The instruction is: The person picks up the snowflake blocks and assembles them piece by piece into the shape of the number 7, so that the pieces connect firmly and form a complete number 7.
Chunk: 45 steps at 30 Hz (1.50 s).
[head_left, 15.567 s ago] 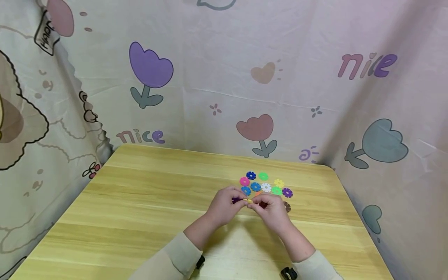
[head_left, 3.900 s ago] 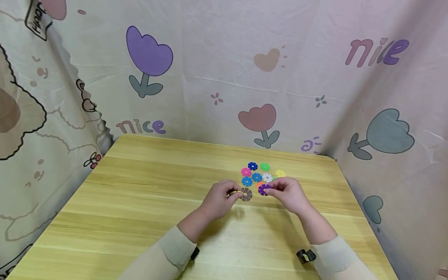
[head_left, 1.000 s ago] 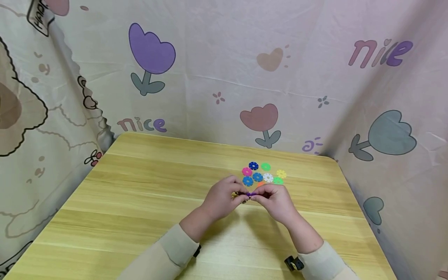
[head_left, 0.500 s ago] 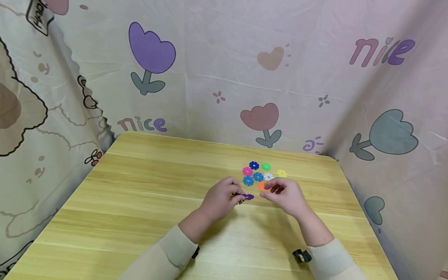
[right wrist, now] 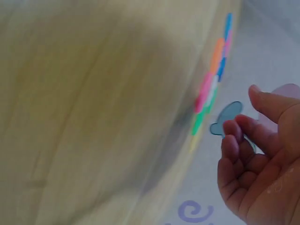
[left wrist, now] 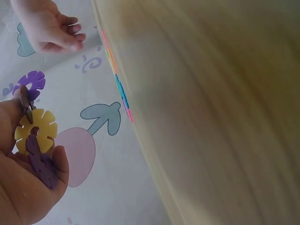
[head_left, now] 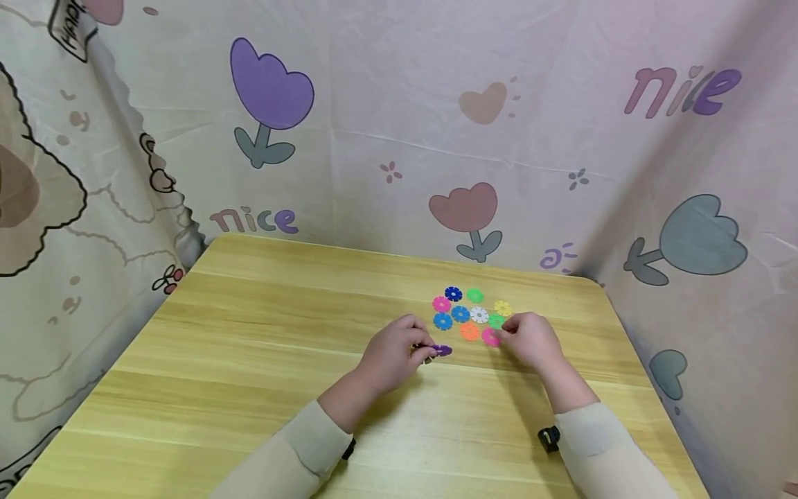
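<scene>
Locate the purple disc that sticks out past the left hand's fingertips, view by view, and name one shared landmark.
Head: the purple disc is edge-on, right of and below centre, past the fingertips of the left hand.
Left wrist: at upper left, atop the chain of discs, its notched rim showing.
Right wrist: not in it.
Shared landmark: the right hand, right of centre in head, top left in left wrist, lower right in right wrist.
</scene>
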Motion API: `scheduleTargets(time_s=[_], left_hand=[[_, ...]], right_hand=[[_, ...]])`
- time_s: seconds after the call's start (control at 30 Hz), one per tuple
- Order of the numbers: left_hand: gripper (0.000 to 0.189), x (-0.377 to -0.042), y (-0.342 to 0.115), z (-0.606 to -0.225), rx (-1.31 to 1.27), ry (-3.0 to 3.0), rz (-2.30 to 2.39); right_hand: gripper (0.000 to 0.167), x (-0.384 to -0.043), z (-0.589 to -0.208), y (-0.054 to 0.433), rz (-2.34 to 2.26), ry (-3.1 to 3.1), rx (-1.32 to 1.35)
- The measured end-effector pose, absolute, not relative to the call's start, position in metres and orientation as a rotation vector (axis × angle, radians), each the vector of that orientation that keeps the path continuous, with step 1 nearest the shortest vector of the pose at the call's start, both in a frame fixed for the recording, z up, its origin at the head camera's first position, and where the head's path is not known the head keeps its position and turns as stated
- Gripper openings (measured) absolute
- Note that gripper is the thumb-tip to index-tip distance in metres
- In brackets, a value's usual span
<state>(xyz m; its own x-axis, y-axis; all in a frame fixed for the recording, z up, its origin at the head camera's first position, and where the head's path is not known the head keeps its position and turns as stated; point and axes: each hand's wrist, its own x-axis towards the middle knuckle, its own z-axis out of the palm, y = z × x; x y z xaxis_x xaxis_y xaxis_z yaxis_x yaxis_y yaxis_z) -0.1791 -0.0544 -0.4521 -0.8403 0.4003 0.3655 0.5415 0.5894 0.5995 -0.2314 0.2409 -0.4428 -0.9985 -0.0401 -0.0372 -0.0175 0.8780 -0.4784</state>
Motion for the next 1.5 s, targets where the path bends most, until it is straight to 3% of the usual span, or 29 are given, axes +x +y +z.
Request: scheduleTargets(time_s=[0.37, 1.23, 1.5], left_hand=[[0.006, -0.180, -0.054, -0.454, -0.794, -2.638, -1.096], [0.007, -0.180, -0.053, -0.453, -0.793, -2.653, -1.097], [0.007, -0.179, -0.053, -0.453, -0.781, -2.645, -1.101]], right_hand=[[0.040, -0.239, -0.457, 0.239, -0.530, 2.931, 0.073], [0.038, -0.242, -0.464, 0.237, -0.597, 2.960, 0.095], [0.026, -0.236, -0.462, 0.233, -0.702, 2.980, 0.100]])
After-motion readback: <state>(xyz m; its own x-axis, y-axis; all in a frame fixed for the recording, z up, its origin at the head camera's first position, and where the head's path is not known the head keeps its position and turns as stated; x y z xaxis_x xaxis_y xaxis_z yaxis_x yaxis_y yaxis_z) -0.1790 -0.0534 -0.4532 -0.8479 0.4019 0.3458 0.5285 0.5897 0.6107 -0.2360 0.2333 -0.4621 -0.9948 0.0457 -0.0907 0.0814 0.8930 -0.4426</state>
